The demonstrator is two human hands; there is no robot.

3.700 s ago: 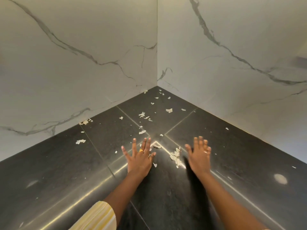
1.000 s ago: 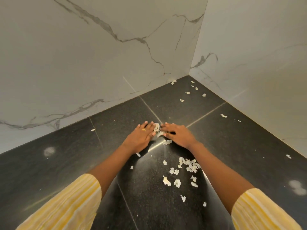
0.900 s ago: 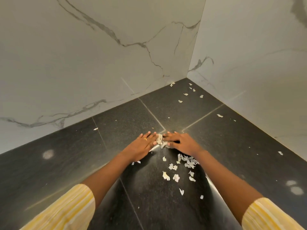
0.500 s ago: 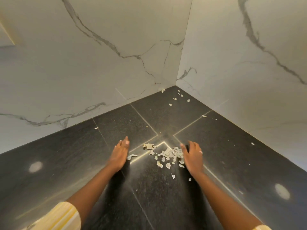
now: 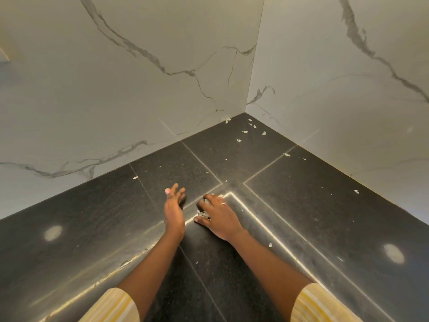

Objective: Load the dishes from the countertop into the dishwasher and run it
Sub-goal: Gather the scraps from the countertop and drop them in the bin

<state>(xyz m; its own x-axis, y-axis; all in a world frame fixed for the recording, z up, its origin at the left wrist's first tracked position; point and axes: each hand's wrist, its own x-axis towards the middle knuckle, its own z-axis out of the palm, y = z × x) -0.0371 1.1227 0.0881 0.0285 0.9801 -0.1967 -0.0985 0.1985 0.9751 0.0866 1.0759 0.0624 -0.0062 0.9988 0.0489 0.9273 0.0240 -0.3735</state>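
Note:
No dish and no dishwasher is in view. I look down at the inner corner of a black stone countertop [image 5: 325,217] strewn with pale scraps. My right hand [image 5: 222,219] lies palm down, fingers spread, over a small heap of scraps [image 5: 202,213] near the tile joint. My left hand [image 5: 174,210] stands on its edge just left of the heap, fingers apart, palm facing the right hand, holding nothing. Several loose scraps [image 5: 245,132] lie far back in the corner.
White marble walls [image 5: 116,89] with grey veins close the counter on the left and right and meet at the far corner. Single scraps lie at the right [image 5: 356,191] and near my right forearm [image 5: 270,245]. Two lamp reflections [image 5: 53,233] show on the stone.
Half a second ago the hands were apart with the scraps spread between them. The right hand has moved left over the scraps and the left hand has closed in beside it.

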